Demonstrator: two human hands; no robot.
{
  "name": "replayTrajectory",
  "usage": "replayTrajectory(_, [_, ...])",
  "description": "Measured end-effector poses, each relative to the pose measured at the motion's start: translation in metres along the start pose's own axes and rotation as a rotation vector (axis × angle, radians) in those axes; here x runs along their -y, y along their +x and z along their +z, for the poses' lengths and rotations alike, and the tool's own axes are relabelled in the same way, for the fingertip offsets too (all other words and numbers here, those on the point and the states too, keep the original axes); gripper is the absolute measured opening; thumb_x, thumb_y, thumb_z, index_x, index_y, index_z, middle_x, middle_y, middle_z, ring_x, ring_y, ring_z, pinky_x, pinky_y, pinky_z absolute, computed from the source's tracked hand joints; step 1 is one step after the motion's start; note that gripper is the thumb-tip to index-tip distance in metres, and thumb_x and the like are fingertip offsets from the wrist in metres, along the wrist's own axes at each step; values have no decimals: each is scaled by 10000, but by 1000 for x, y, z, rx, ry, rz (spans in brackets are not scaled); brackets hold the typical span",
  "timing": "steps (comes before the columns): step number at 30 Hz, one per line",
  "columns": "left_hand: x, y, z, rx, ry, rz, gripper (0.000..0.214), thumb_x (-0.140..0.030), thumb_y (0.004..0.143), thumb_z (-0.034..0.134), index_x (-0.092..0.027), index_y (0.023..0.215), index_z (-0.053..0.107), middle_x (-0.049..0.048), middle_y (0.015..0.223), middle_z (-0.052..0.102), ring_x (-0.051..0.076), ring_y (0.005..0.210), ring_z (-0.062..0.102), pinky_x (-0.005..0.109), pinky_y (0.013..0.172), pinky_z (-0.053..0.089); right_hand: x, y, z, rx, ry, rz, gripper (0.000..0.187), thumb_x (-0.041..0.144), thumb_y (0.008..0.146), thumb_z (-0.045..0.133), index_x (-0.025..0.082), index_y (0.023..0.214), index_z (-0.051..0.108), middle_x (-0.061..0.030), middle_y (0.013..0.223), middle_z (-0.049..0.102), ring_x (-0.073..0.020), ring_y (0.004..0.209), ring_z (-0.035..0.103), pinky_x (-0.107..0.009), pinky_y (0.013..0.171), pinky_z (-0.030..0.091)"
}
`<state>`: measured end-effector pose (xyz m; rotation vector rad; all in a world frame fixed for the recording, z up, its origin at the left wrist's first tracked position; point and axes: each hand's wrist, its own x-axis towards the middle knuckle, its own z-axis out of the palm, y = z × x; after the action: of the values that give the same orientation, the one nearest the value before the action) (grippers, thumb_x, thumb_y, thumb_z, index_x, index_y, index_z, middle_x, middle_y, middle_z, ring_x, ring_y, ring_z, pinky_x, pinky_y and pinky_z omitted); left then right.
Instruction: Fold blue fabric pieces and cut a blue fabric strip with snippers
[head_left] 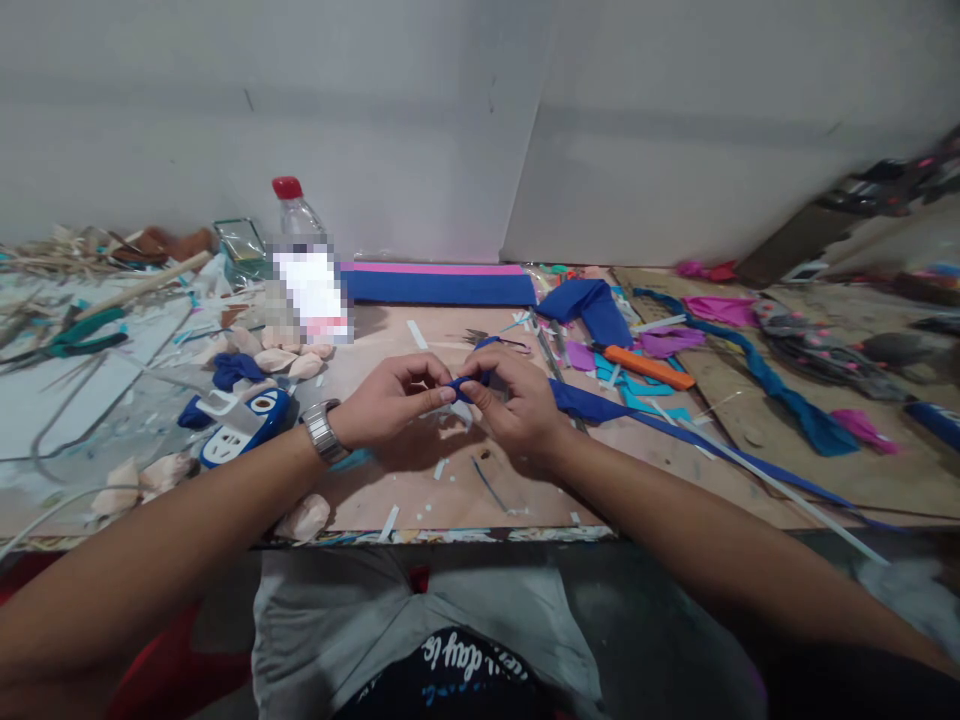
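Observation:
Over the middle of the worktable, my left hand (394,400) and my right hand (517,402) meet at a strip of blue fabric (585,400). Thumb and fingers of each hand pinch the bunched end of it. From behind my right hand the strip trails off to the right, past my forearm, towards the table's front edge. A metal watch is on my left wrist. Just beyond my hands lie a small pronged metal tool (480,336) and thin metal tools (547,342). Part of the pinched fabric is hidden by my fingers.
A red-capped bottle (304,215) stands at the back, beside a folded blue and pink strip (442,288). On the left are a blue power socket (251,420), green-handled pliers (86,335) and knotted cloth pieces. An orange cutter (649,367) and coloured scraps lie on the right.

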<state>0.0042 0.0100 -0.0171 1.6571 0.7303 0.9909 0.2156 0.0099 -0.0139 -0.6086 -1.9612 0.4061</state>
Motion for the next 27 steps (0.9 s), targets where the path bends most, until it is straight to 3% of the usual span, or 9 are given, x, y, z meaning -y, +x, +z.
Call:
replayTrajectory(8, [3, 1, -3, 13, 231, 54, 254, -401, 1007, 601, -162, 971, 679, 42, 909, 666, 158, 825, 580, 301, 772, 457, -5, -1, -1, 12, -43, 10, 53, 274, 1000, 657, 224, 984, 664, -38, 919, 693, -193, 861, 641, -350, 806, 519])
replayTrajectory(13, [2, 1, -2, -24, 364, 79, 278, -389, 1044, 517, -164, 933, 639, 31, 876, 640, 159, 798, 556, 293, 745, 446, -8, -1, -1, 15, -71, 33, 77, 294, 991, 678, 217, 982, 684, -39, 907, 704, -189, 836, 644, -346, 794, 521])
replayTrajectory(16, [0, -1, -1, -84, 440, 102, 269, -375, 1054, 493, -169, 1019, 662, 58, 964, 680, 182, 876, 596, 309, 797, 472, -9, 0, -1, 27, -83, 37, 75, 287, 989, 680, 215, 983, 697, -42, 906, 719, -192, 840, 653, -357, 809, 521])
replayTrajectory(19, [-3, -2, 0, -151, 434, 190, 260, -381, 1038, 543, -172, 1113, 679, 87, 1061, 704, 197, 953, 631, 319, 838, 496, -8, 1, -1, 48, -88, 18, 66, 269, 989, 675, 216, 998, 713, -50, 934, 738, -200, 870, 667, -373, 835, 525])
replayTrajectory(27, [-7, -1, 0, -186, 402, 218, 220, -401, 956, 707, -192, 980, 771, 74, 959, 765, 175, 842, 663, 300, 765, 508, -10, 1, -1, 50, -102, -58, 86, 211, 958, 715, 224, 1025, 767, -60, 958, 758, -203, 908, 693, -377, 851, 542])
